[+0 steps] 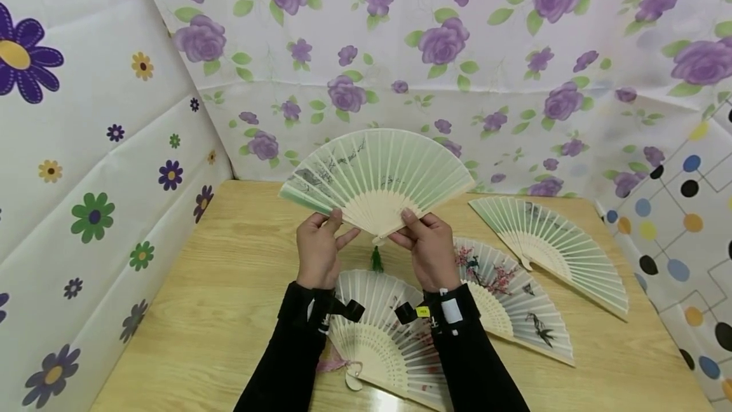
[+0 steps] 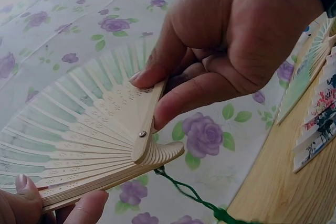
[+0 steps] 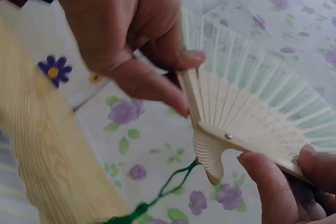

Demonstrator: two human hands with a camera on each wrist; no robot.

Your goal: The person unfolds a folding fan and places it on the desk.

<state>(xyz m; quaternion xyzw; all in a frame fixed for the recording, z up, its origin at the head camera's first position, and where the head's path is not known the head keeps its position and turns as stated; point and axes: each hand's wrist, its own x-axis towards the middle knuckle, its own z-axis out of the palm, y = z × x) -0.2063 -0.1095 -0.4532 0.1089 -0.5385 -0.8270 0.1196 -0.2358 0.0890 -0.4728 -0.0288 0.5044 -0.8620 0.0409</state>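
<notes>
A spread pale green folding fan (image 1: 394, 161) stands raised over the table in the head view, with a dark ink painting on its left part. My left hand (image 1: 318, 252) pinches its left edge between thumb and fingers. At the right edge, my right hand (image 1: 433, 248) grips it the same way. Light wooden ribs (image 2: 89, 129) with small cut-out patterns meet at a metal pivot (image 3: 229, 136). A green tassel (image 1: 376, 260) hangs by its cord below the pivot. Both wrist views show thumbs on the near face of the outer sticks.
Three more open fans lie on the wooden table (image 1: 229, 285): one with a pink tassel (image 1: 337, 361) under my forearms, a blossom-painted fan (image 1: 503, 278) to the right, and another green fan (image 1: 549, 234) farther right. Flowered cloth (image 1: 366, 49) walls the back; patterned cloths flank both sides.
</notes>
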